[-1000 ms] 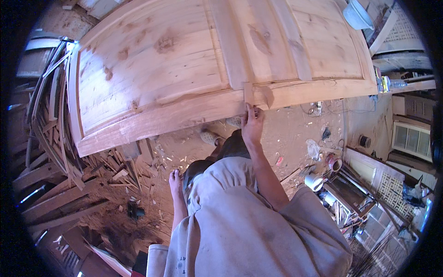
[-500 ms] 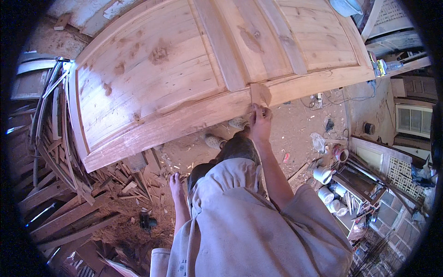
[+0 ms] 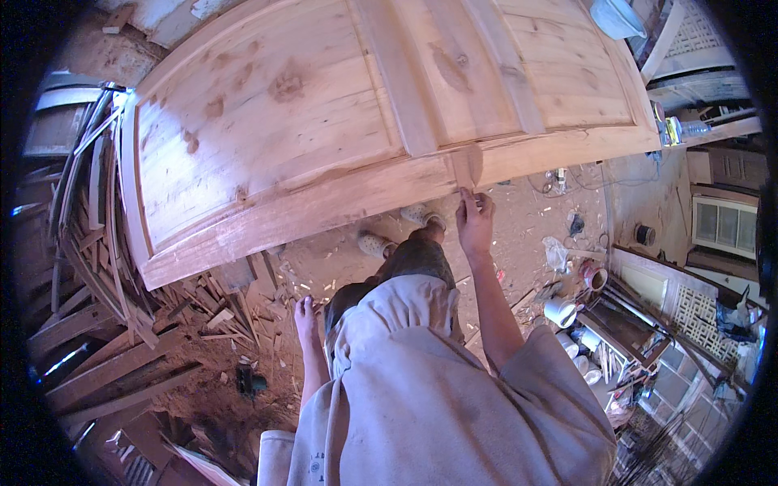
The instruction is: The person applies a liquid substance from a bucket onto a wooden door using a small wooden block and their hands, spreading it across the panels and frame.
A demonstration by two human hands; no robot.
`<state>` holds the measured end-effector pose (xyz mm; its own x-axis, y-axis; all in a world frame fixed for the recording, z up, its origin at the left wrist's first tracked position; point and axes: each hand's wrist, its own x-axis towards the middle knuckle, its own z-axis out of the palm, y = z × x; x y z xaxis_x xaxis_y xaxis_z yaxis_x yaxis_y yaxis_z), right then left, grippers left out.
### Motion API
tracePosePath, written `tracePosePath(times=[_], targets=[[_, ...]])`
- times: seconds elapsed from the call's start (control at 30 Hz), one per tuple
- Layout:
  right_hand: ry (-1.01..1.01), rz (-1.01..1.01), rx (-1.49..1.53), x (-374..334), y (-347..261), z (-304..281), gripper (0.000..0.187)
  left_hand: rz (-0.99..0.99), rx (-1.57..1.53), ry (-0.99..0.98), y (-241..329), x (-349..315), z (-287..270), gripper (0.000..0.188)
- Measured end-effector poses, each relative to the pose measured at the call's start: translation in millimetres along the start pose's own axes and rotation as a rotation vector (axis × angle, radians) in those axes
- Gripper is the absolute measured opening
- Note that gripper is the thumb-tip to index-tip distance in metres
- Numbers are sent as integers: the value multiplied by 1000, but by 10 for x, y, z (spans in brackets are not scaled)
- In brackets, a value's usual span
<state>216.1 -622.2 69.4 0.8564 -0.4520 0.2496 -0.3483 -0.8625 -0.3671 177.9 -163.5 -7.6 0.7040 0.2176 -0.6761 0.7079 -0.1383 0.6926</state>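
Note:
My right hand (image 3: 476, 215) is closed on the lower end of a thin brown curled sheet that looks like sandpaper (image 3: 468, 166). The sheet lies against the near edge rail of a large pale wooden panelled door (image 3: 267, 174), roughly midway along it. The door lies flat, with raised strips, framed panels, dark knots and dusty smudges. My left hand (image 3: 307, 316) hangs low beside my left thigh, away from the door, its fingers loosely bent and apart with nothing visible in them.
Wood offcuts and strips (image 3: 105, 243) are heaped at the left. Shavings litter the dusty floor (image 3: 324, 267) around my shoes (image 3: 375, 244). White buckets (image 3: 559, 310) and a cluttered low stand (image 3: 620, 328) are at the right. A light-blue basin (image 3: 617, 18) and plastic bottle (image 3: 694, 128) sit beyond the door's right end.
My right hand and the sandpaper have shifted slightly right along the door's near rail. The view has shifted a little; my left hand still hangs by the thigh.

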Motion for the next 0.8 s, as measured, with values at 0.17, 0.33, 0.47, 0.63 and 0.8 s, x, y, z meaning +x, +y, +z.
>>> tracePosePath(times=[0.17, 0.33, 0.47, 0.63, 0.8], targets=[[-113, 8, 134, -87, -126, 32, 46, -10, 26, 9, 10, -91, 44, 32], [-156, -145, 60, -110, -272, 51, 51, -3, 62, -1, 44, -137, 89, 33], [-192, -81, 41, -47, 2, -13, 54, 3, 81, 37, 96, -167, 111, 32], [-108, -1, -15, 29, 117, -54, 47, -52, 9, 36, 1, -151, 106, 32], [-91, -92, 113, -34, -71, 91, 45, -45, -14, 15, -46, -182, 162, 32]])
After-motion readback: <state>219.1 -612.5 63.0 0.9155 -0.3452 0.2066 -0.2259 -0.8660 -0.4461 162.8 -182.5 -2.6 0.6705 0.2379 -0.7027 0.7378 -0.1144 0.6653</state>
